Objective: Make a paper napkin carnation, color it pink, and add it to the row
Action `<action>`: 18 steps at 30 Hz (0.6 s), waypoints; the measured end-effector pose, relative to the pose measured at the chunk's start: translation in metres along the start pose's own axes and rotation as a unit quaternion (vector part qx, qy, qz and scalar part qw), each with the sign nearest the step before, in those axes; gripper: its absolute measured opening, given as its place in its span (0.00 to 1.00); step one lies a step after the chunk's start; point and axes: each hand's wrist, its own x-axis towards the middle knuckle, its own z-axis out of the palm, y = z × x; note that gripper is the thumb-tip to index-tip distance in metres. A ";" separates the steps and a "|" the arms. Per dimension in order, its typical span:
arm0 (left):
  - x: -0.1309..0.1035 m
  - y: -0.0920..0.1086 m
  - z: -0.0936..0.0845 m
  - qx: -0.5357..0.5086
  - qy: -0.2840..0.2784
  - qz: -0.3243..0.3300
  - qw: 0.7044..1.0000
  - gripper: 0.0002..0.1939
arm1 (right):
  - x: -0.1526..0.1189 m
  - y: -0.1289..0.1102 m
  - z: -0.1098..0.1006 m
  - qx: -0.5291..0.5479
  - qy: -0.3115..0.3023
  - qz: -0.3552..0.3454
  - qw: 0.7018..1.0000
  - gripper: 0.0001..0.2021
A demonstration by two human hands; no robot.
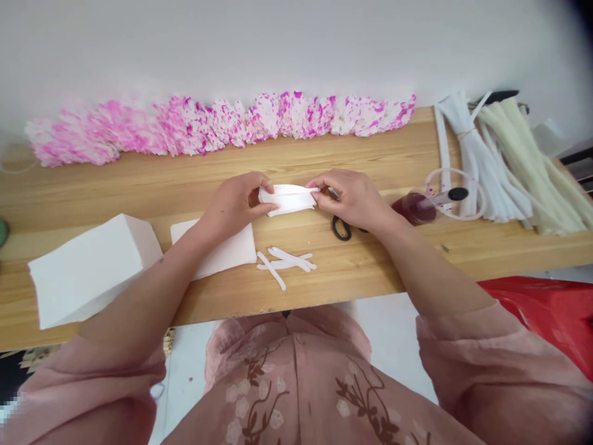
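Observation:
A folded strip of white paper (291, 201) is held up over the wooden table between both hands. My left hand (241, 201) pinches its left end with thumb and fingers. At the right end, the thumb and fingers of my right hand (347, 194) close on the strip. Black-handled scissors (341, 228) lie beneath my right hand, mostly hidden by it. Several short white strips (285, 262) rest crossed near the table's front edge. A flat white paper stack (227, 250) is partly covered by my left forearm.
A tall white paper stack (92, 266) stands at the left. Pink and white ruffled flowers (222, 127) line the wall. On the right are a dark red bottle (414, 208), white strip bundles (482, 161) and cream bundles (528, 161). A red bag (537, 309) is at the lower right.

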 end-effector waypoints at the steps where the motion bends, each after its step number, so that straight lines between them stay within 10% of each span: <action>1: 0.000 -0.001 0.000 0.013 0.001 0.012 1.000 0.09 | 0.000 0.000 0.000 0.000 -0.001 0.001 1.000 0.09; 18: 0.002 -0.003 0.000 0.153 0.003 0.083 0.985 0.06 | 0.000 0.001 0.004 -0.037 -0.014 -0.038 0.998 0.11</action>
